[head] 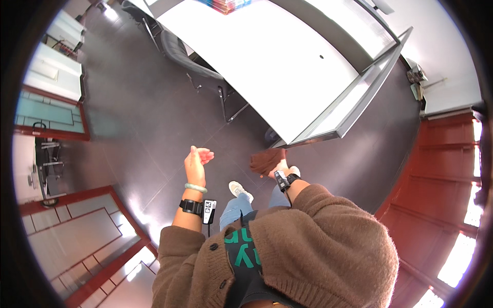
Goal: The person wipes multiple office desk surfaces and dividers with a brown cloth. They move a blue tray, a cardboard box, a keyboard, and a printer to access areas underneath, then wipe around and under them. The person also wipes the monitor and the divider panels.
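My right hand [280, 168] grips a folded brown cloth [265, 162], held low by the near corner of a white desk [269, 73]. From this view I cannot tell whether the cloth touches the desk's edge. Out to the left, above the dark floor, my left hand [197, 163] holds nothing. Its thumb points up and stands apart from loosely bent fingers. A pale bangle and a black strap with a small device are on the left wrist; the right wrist bears a similar device.
A grey partition [342, 123] edges the desk's right end. A black chair [188, 57] with metal legs stands at its left side. Colourful stacked items [225, 5] lie at the desk's far end. Glazed, red-framed panels [77, 235] are at left, a red wooden wall [439, 184] at right.
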A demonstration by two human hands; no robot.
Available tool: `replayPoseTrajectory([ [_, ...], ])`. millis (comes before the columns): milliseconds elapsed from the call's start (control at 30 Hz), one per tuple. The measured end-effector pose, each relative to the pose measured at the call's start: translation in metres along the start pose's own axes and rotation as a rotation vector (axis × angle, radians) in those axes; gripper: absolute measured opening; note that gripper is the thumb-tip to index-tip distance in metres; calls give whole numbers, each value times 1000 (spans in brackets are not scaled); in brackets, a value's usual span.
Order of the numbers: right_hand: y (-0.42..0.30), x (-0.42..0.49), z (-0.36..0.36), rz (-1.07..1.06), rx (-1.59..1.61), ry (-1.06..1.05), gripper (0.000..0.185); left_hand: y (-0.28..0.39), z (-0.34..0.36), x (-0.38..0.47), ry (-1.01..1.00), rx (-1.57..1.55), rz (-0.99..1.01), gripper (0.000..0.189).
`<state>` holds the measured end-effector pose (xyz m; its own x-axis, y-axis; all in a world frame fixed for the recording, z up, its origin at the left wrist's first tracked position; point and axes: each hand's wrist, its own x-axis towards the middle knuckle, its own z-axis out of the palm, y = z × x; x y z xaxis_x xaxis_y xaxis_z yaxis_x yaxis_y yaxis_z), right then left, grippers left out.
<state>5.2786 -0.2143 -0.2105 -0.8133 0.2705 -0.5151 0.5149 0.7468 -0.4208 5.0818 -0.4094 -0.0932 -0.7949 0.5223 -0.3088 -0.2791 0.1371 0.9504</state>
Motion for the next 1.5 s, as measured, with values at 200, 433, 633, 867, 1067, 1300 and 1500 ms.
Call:
replayPoseTrajectory([
  [200,-74,-5,-78,-138,714,634,25,19,-29,35,-55,-18,25,58],
  [433,-5,16,-127,-81,1056,970,42,50,-14,90,-199,-40,82,58],
  [633,22,68,-150,288,447,1099,52,83,7,159,-260,-27,110,57],
  [867,17,193,-176,899,400,499,94,119,1,253,-219,55,122,57],
  [1067,-27,334,-214,231,-224,368,71,144,9,330,-158,135,37,50],
  [1300,18,283,-192,218,-90,549,59,126,81,439,-433,550,37,27],
  [1500,30,128,-101,1239,986,1437,127,97,155,516,-708,1160,320,83],
])
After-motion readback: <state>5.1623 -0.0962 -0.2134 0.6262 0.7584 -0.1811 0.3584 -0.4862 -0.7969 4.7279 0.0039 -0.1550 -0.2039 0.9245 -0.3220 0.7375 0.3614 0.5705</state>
